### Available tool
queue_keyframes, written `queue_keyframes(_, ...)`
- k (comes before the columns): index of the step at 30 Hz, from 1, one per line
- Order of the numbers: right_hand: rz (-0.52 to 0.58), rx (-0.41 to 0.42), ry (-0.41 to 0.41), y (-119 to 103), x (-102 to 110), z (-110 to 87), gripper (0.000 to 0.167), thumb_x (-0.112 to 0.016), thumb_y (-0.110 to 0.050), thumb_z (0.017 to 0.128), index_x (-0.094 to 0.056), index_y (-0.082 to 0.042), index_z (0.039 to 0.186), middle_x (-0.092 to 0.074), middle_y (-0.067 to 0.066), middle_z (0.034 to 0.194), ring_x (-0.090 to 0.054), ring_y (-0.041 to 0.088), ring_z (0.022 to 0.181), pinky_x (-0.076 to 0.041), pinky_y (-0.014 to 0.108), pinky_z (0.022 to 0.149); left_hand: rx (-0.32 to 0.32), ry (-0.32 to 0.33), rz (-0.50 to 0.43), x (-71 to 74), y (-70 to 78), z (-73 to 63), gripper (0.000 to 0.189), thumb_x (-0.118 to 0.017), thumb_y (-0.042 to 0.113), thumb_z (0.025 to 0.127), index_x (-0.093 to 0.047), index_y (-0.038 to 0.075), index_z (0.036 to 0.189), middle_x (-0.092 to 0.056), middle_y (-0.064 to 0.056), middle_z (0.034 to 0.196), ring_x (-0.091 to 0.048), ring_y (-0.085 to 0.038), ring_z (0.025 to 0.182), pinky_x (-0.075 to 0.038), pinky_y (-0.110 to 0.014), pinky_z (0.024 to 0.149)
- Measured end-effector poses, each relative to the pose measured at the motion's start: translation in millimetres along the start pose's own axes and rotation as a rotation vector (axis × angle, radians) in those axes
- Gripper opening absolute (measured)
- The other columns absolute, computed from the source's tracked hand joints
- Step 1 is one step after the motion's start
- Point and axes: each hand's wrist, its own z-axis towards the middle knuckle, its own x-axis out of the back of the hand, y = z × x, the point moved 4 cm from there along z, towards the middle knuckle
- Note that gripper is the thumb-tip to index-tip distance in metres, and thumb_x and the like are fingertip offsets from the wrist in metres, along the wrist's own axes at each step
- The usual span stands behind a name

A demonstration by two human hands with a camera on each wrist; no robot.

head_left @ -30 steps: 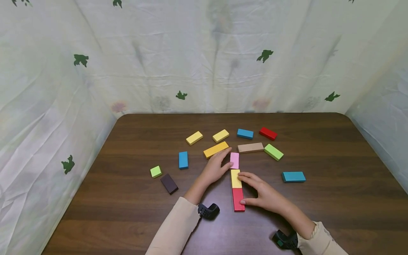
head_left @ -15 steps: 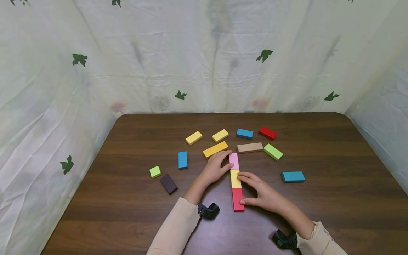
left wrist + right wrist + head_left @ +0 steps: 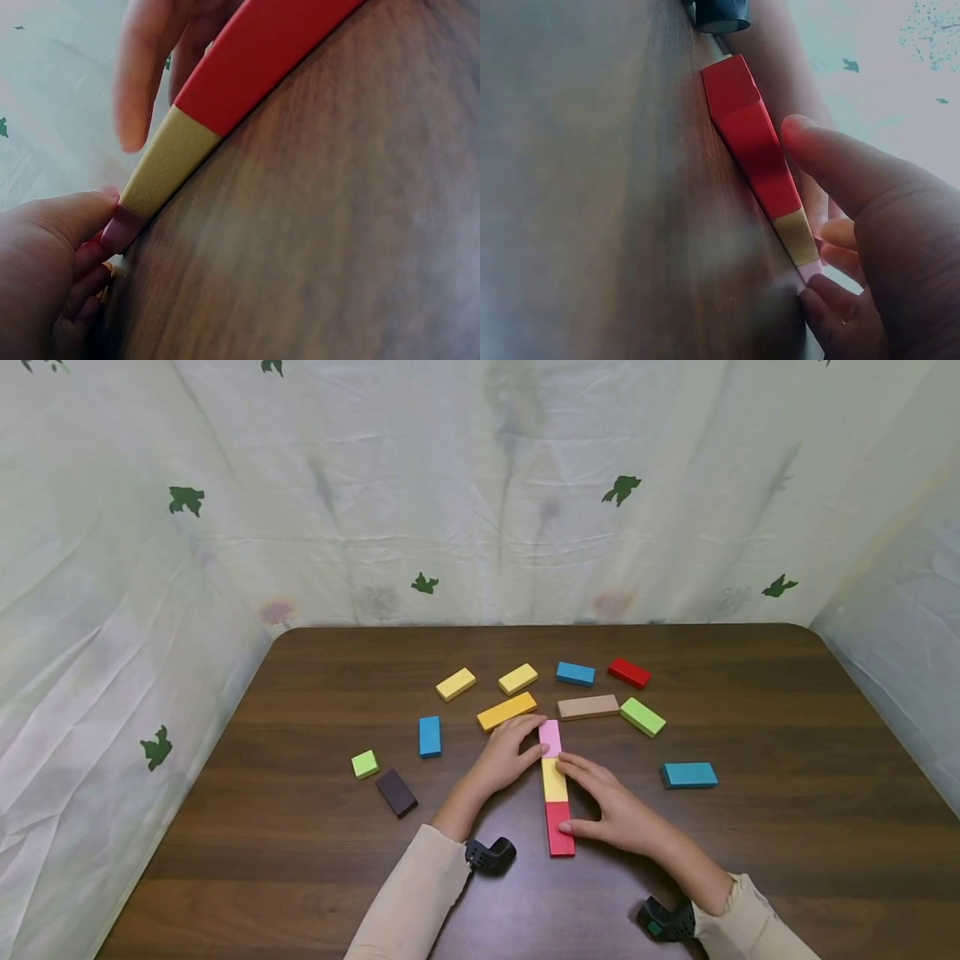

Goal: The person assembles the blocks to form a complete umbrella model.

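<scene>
A pink block (image 3: 551,735), a yellow block (image 3: 555,785) and a red block (image 3: 558,843) lie end to end in a straight row on the table. My left hand (image 3: 502,760) pinches the pink block at the far end, its thumb close to the joint with the yellow one. On the row's right side is my right hand (image 3: 626,810), thumb and fingers spread and holding nothing. Its thumb (image 3: 832,154) hovers by the red block's edge in the right wrist view. A fingertip (image 3: 133,135) hangs just off the yellow block in the left wrist view.
Beyond the hands lie an orange block (image 3: 507,712), a tan block (image 3: 588,707) and several others. A dark block (image 3: 397,793), a small green block (image 3: 365,764) and a blue block (image 3: 430,737) are on the left. Another blue block (image 3: 690,775) lies right.
The left hand has nudged the pink block slightly left, into line with the yellow one. My right hand has eased off the row and moved slightly away from me.
</scene>
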Motion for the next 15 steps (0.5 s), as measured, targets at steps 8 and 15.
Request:
queue_keyframes(8, -0.005, -0.030, -0.046, 3.4, 0.1, 9.8, 0.083, -0.064, -0.052, 0.075, -0.030, -0.017, 0.141, -0.022, 0.000, 0.146, -0.023, 0.026, 0.128, -0.030, 0.053, 0.094, 0.004, -0.008, 0.003, 0.1, -0.5, 0.4, 0.046, -0.054, 0.028, 0.090, -0.046, 0.007, 0.131, -0.046, -0.007, 0.131, -0.036, -0.021, 0.124, -0.022, -0.038, 0.103)
queue_keyframes(15, -0.015, -0.046, -0.061, 3.3, 0.2, 11.7, 0.082, -0.064, -0.054, 0.074, -0.032, -0.017, 0.141, -0.025, 0.000, 0.144, -0.025, 0.025, 0.128, -0.030, 0.052, 0.095, 0.004, -0.010, -0.004, -0.1, -1.1, -0.1, 0.045, -0.055, 0.027, 0.090, -0.047, 0.008, 0.130, -0.047, -0.007, 0.130, -0.036, -0.020, 0.123, -0.022, -0.038, 0.102)
